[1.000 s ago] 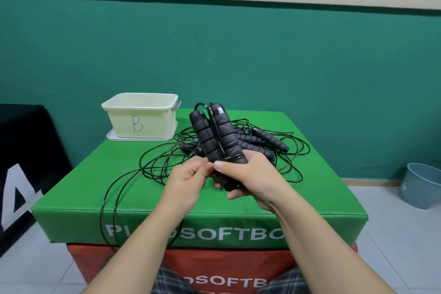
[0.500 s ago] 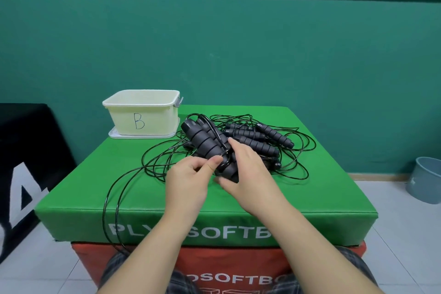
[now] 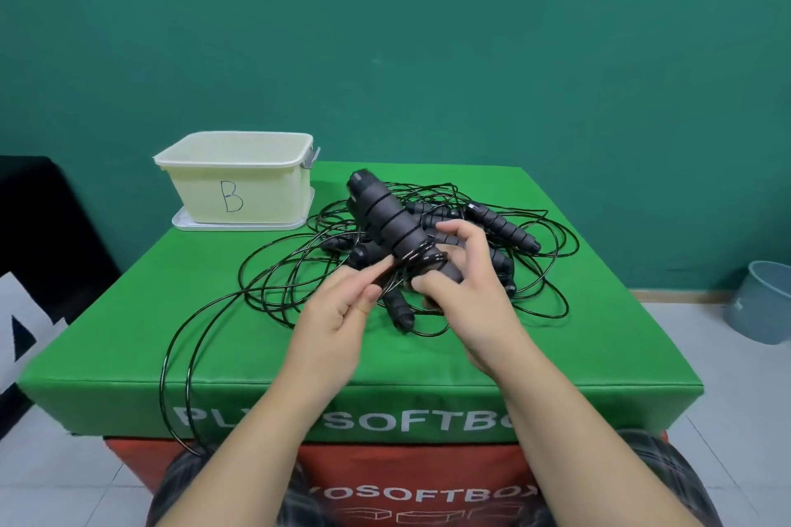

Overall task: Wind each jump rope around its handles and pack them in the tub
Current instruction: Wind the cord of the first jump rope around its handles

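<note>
**Rope Bundle Held Over Green Box**

At far left stood the tub (image 3: 239, 184). Nearer, the left hand (image 3: 338, 312) pinched black cord (image 3: 385, 270) beside the paired handles (image 3: 391, 222), which the right hand (image 3: 462, 291) gripped above loose ropes (image 3: 535, 252) on the green box (image 3: 171, 312).

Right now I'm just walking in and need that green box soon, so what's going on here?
A person is winding a jump rope. The right hand grips a pair of black handles held together, while the left hand pinches the cord against them. More ropes lie tangled on the green box. Whether anything lies in the tub marked B cannot be seen.
</note>
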`<act>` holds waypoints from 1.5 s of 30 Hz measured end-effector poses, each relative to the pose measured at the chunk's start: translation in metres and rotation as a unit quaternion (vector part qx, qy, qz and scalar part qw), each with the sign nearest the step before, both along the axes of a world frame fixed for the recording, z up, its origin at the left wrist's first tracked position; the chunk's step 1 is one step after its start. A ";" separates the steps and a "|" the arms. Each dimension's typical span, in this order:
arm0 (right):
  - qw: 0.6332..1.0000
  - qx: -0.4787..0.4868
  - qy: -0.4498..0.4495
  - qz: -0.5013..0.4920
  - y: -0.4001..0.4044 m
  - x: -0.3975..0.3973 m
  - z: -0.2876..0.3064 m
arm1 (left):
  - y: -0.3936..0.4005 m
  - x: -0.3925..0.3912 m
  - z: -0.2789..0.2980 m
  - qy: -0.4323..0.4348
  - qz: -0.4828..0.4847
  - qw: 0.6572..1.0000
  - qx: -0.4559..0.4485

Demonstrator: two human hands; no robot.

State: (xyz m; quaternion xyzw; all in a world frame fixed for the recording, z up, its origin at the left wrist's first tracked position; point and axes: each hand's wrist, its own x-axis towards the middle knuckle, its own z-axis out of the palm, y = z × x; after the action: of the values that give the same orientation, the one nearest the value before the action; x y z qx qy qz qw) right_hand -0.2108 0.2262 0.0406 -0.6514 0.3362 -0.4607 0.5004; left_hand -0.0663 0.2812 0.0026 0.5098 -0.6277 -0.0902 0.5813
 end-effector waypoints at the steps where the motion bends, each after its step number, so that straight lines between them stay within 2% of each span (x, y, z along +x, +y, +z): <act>1: 1.000 0.020 -0.020 0.006 -0.001 0.001 -0.001 | -0.003 0.000 0.000 0.032 0.016 0.999 0.012; 4: 0.997 0.058 -0.044 0.035 0.000 0.004 -0.003 | -0.011 -0.007 0.002 0.187 -0.002 0.978 0.094; 6: 0.994 0.084 -0.055 0.052 0.002 0.007 -0.003 | -0.013 -0.009 0.002 0.226 -0.029 0.964 0.137; 8: 0.993 0.093 -0.058 0.044 0.001 0.007 -0.006 | -0.012 -0.007 0.002 0.209 -0.051 0.963 0.161; 11: 0.997 0.072 -0.003 0.012 0.000 0.003 -0.007 | -0.008 -0.002 0.008 0.151 -0.052 0.974 0.163; 14: 0.999 0.047 0.016 0.002 0.002 0.000 -0.005 | -0.005 -0.003 0.018 0.148 -0.032 0.977 0.151; 19: 0.984 -0.157 0.085 -0.022 0.008 -0.011 0.007 | 0.003 -0.004 0.039 0.087 0.023 0.988 0.128; 22: 0.968 -0.222 0.114 -0.033 0.010 -0.014 0.013 | 0.007 -0.002 0.051 0.060 0.016 0.989 0.136; 27: 0.949 -0.228 0.212 -0.039 0.019 -0.015 0.019 | 0.008 -0.015 0.058 0.069 0.051 0.988 0.126; 30: 0.927 -0.240 0.275 -0.081 0.023 -0.022 0.019 | 0.011 -0.030 0.059 0.076 0.058 0.990 0.102; 33: 0.924 -0.253 0.256 -0.127 0.025 -0.028 0.019 | 0.013 -0.041 0.055 0.051 0.057 0.995 0.069; 38: 0.932 -0.228 0.247 -0.135 0.024 -0.037 0.016 | 0.007 -0.048 0.043 -0.010 0.033 0.999 0.024; 41: 0.949 -0.205 0.194 -0.139 0.021 -0.044 0.012 | 0.009 -0.050 0.037 -0.016 -0.026 0.999 0.029; 45: 0.975 -0.133 0.107 -0.142 0.013 -0.036 0.010 | 0.003 -0.042 0.038 -0.012 -0.059 0.997 0.046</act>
State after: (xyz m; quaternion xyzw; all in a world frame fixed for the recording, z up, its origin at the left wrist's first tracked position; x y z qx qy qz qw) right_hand -0.2473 0.2390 0.0507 -0.7032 0.4124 -0.4953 0.3001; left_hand -0.1086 0.2838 0.0409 0.4989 -0.6590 -0.1472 0.5432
